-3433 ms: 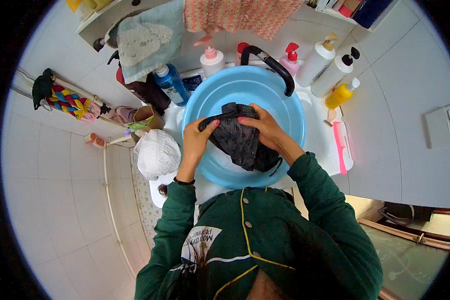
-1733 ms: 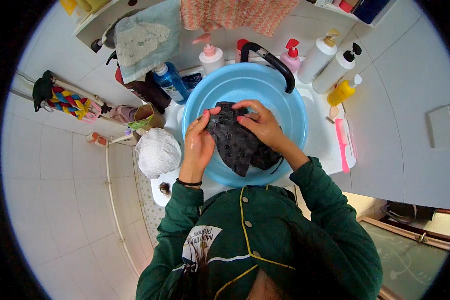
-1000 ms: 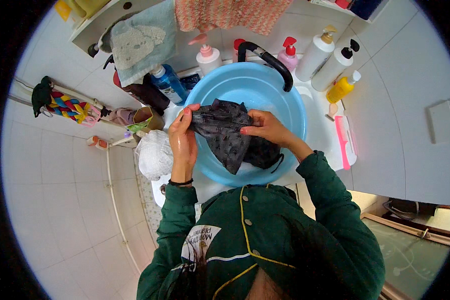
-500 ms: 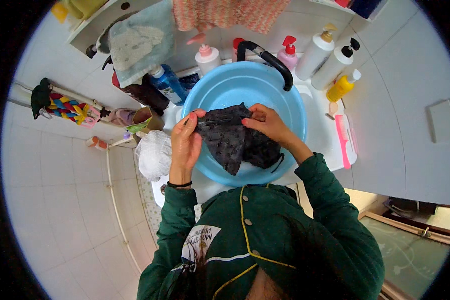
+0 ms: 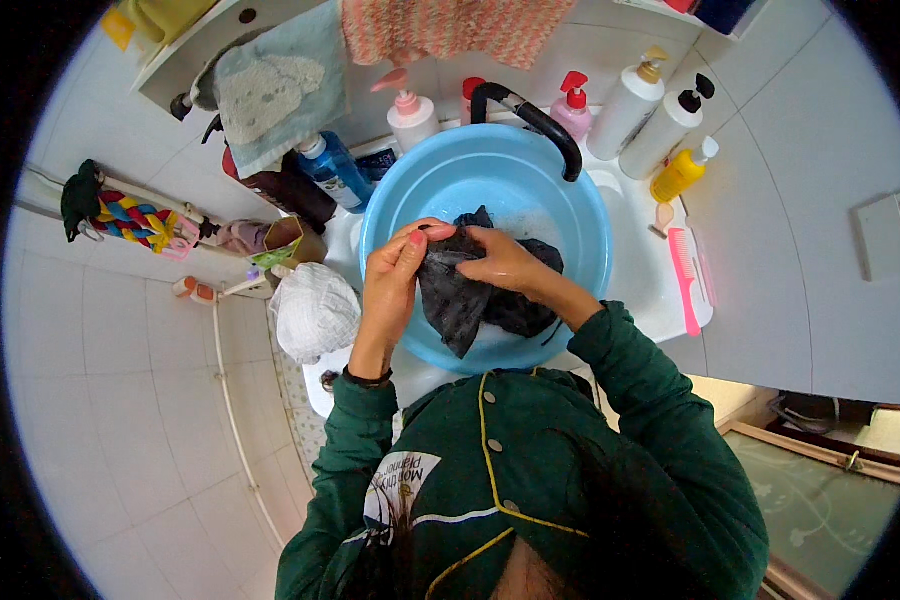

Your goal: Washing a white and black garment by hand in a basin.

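A wet black cloth garment (image 5: 454, 300) hangs from both my hands over a light blue plastic basin (image 5: 592, 250). My left hand (image 5: 395, 270) pinches its upper left edge between thumb and fingers. Close beside it, my right hand (image 5: 505, 262) grips the cloth near the top, thumb pointing left. Another bunched part of the black cloth (image 5: 530, 305) lies lower in the basin, under my right wrist; whether it is the same piece I cannot tell. Some suds show on the basin's bottom. The black faucet (image 5: 535, 115) arches over the basin's far rim.
The basin sits in a white sink (image 5: 635, 240). Pump bottles, among them a white one with a pink top (image 5: 412, 122), and a yellow bottle (image 5: 682, 172) line the back. A pink comb (image 5: 684, 280) lies right; a white bundled cloth (image 5: 315, 312) is left. Towels (image 5: 280, 85) hang above.
My hands have come closer together, gathering the garment's stretched top edge between them. My left hand has moved right, and the right hand has shifted left.
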Demonstrator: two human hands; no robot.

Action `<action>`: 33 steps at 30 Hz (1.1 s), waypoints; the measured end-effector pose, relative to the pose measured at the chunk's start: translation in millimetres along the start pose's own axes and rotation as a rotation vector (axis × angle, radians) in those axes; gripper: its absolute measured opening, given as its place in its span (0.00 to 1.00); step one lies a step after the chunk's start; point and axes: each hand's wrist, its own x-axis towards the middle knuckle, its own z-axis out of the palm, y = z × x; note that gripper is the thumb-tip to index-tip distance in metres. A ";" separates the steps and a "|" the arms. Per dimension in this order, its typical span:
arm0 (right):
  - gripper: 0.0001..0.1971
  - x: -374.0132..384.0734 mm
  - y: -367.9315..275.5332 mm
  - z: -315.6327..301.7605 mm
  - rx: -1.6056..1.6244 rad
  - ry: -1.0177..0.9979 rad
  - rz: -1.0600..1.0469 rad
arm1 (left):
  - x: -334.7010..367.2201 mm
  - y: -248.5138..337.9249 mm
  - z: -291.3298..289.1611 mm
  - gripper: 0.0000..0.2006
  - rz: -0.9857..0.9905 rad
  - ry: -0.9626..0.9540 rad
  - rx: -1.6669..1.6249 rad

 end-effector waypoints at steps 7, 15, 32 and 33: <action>0.21 -14.7 6.3 -28.4 -0.864 0.024 0.077 | 0.4 -3.6 -16.0 0.15 0.150 0.195 0.229; 0.18 -28.2 2.0 -55.5 -0.333 0.107 -0.166 | -4.4 -10.2 -32.8 0.11 0.218 0.382 0.337; 0.37 -28.3 17.8 4.7 -0.353 0.176 0.039 | 0.7 -2.8 -30.5 0.14 0.270 0.287 0.175; 0.34 -31.2 16.6 1.0 -0.502 0.111 0.036 | 0.9 -2.1 -32.1 0.14 0.247 0.345 0.226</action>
